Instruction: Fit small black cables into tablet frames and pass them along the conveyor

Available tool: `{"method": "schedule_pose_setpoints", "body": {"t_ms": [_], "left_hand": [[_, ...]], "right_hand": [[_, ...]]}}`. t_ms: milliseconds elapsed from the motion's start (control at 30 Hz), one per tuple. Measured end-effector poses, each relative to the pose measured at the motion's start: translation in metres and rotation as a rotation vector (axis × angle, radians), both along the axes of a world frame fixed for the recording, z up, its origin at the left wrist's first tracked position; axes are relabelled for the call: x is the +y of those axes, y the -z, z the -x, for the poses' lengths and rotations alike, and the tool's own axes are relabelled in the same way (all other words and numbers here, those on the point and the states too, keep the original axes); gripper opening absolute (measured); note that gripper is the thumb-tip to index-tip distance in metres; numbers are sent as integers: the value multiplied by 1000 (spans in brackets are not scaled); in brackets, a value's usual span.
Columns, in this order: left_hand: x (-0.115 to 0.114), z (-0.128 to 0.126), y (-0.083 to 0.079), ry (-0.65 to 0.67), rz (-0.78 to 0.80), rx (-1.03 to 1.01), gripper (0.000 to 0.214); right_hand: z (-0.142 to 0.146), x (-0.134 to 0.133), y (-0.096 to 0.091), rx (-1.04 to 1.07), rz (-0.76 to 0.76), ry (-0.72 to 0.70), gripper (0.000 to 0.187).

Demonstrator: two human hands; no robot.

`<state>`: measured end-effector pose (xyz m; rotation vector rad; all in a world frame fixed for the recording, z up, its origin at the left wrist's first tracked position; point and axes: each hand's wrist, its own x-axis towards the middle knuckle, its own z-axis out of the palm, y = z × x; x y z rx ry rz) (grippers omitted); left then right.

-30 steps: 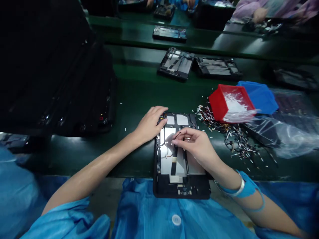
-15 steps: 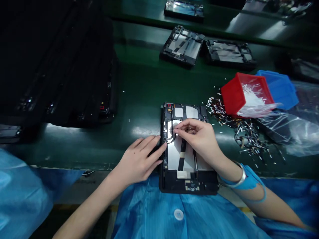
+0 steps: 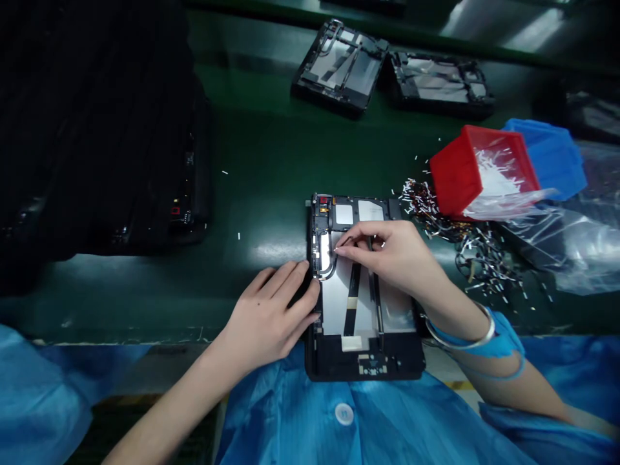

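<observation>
An opened tablet chassis (image 3: 363,358) lies face down at the table's near edge, its silver plate and black ribbon strips exposed. My left hand (image 3: 271,313) rests flat against its left edge, fingers stretched out and touching the frame. My right hand (image 3: 394,252) hovers over the upper middle of the chassis, thumb and forefinger pinched on a thin black cable (image 3: 330,265) that curves down the left side of the plate. A blue wrist strap and metal bangle (image 3: 477,336) circle my right wrist.
A red bin (image 3: 477,171) with white bits and a blue bin (image 3: 552,155) stand right, beside a heap of small wires (image 3: 465,242) and clear plastic bags (image 3: 571,239). Two more open chassis (image 3: 339,68) lie farther back. Stacked black trays (image 3: 97,129) fill the left.
My left hand moved from the chassis's top left corner down to its left edge. My right hand stayed pinched on the cable. The view tilted down.
</observation>
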<state>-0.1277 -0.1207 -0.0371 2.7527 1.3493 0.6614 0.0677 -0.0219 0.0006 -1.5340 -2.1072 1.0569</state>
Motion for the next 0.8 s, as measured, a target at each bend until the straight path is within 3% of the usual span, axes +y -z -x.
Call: {"method": "schedule_pose_setpoints", "body": {"t_ms": [233,433,800], "left_hand": [[6,-2,0,61,-19,75,46],[8,1,1,74,5,122,50],[16,2,-2,212,64,173,50]], "right_hand": [[2,10,5,47,112,-40,8],[4,10,7,3,102,-5,7],[4,4,9,-27,-7,-16,4]]}}
